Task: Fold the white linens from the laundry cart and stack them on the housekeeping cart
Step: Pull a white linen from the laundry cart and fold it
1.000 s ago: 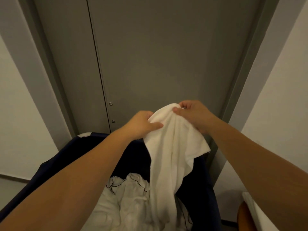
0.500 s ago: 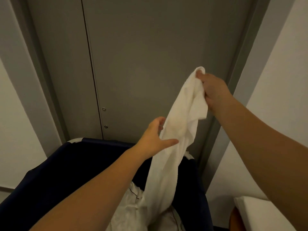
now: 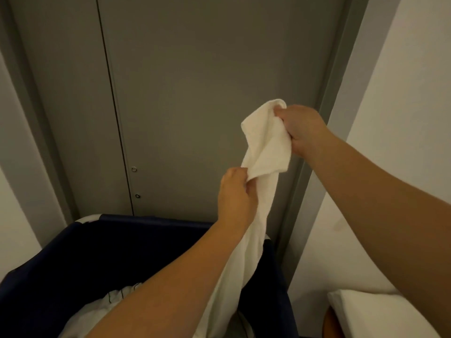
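a long white linen of thick, towel-like cloth hangs in the air at the middle right of the scene, above the far right corner of the dark navy fabric laundry cart. its top end is bunched and wrinkled, and the rest falls as one narrow, twisted strip beside the left forearm and down into the cart. the right hand is the higher and farther one, with its back to the camera and its fingers curled tight around the bunched top end. the left hand is lower and a little to the left, and it pinches an edge of the same linen between thumb and fingers. both arms are stretched forward, and the two hands are near each other but apart. in the near left of the cart lie crumpled white linens with thin dark piping. behind the cart stands a plain grey door with two small round screws. at the near right lies a folded white pile.
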The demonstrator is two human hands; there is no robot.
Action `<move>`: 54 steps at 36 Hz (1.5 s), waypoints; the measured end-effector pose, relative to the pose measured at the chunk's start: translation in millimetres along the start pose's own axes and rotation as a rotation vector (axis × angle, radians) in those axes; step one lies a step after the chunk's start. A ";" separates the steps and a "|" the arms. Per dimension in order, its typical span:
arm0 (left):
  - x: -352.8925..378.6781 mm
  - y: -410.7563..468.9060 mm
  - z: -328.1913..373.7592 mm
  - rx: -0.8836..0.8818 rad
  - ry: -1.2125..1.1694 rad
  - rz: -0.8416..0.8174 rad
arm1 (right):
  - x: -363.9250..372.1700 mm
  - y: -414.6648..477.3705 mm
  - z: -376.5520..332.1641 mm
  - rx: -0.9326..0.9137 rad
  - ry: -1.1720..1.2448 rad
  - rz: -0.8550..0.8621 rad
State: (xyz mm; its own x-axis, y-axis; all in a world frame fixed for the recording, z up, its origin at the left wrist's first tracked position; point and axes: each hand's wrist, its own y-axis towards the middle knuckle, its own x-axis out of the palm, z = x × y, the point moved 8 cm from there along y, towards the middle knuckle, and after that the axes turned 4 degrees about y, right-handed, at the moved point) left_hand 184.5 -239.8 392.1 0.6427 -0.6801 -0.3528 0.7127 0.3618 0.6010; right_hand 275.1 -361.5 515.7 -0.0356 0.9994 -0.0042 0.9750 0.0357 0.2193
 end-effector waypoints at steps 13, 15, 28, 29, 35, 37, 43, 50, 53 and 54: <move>-32.8 26.0 -35.0 -0.015 -0.122 -0.162 | -1.1 -17.1 51.9 -0.086 -0.437 -0.272; -32.5 24.9 -39.8 -0.034 -0.124 -0.182 | 6.6 -21.6 63.4 -0.076 -0.483 -0.330; -19.8 13.9 -64.1 -0.186 -0.081 -0.507 | 7.4 -14.2 98.9 -0.033 -0.574 -0.236; -18.6 13.6 -67.7 -0.226 -0.087 -0.516 | 8.3 -14.8 101.1 -0.039 -0.621 -0.266; -22.2 20.6 -104.6 -0.406 0.079 -0.478 | 4.3 -20.4 99.4 -0.114 -0.661 -0.388; -27.7 21.2 -113.0 -0.400 0.129 -0.451 | -6.8 -17.5 97.7 -0.128 -0.707 -0.379; -25.4 31.1 -88.0 -0.245 0.061 -0.422 | -0.8 -23.4 133.0 -0.083 -0.974 -0.594; -18.0 29.2 -47.7 -0.090 -0.129 -0.445 | 51.1 -32.4 146.9 -0.177 -0.671 -0.606; -25.1 26.8 -53.4 -0.107 -0.159 -0.431 | 52.7 -33.3 137.1 -0.137 -0.465 -0.511; -27.5 25.3 -58.5 -0.128 -0.170 -0.438 | 52.3 -34.2 135.0 -0.111 -0.374 -0.509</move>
State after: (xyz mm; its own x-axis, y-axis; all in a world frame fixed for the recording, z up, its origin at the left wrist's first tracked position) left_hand 201.3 -174.6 375.1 0.2273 -0.8767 -0.4240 0.9415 0.0865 0.3259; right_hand 269.4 -310.0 376.3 -0.3895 0.7919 -0.4703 0.8270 0.5255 0.1999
